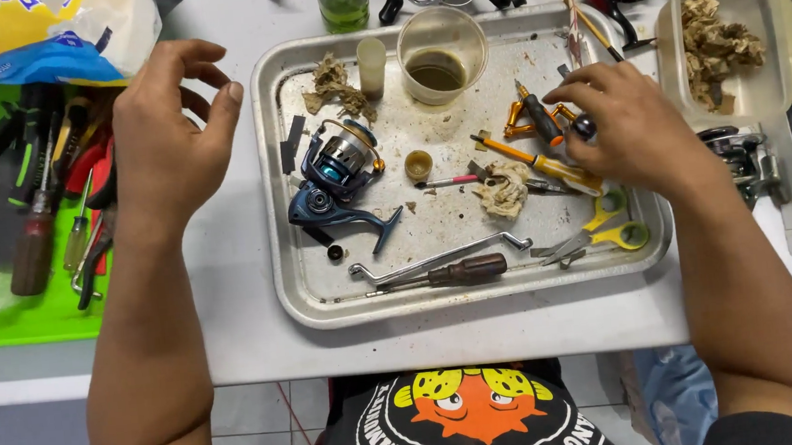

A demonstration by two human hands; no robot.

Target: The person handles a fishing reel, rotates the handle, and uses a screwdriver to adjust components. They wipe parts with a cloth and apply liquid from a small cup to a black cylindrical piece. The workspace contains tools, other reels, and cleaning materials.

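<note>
Your right hand (631,126) is curling over the right side of the metal tray (287,289), fingertips pinching at a small dark-handled tool (540,116) sitting among the orange bits, so that's what you're picking up. I'd say get a clean grip on the handle before lifting, since the yellow-handled screwdriver (553,167) is lying just under your fingers and could get dragged along. Your left hand (165,142) is hovering off the tray, fingers loosely spread and holding nothing, between the tray and the green mat (23,322) with the pliers and drivers. The blue spinning reel (339,175) is lying on its side in the left half of the tray, apart from both hands, with a small black part (335,252) just below it; probably worth steadying the reel with that free left hand once the tool's up. A plastic cup (439,56) of murky liquid is standing near the top edge, so keep your wrist low and clear of it.
</note>
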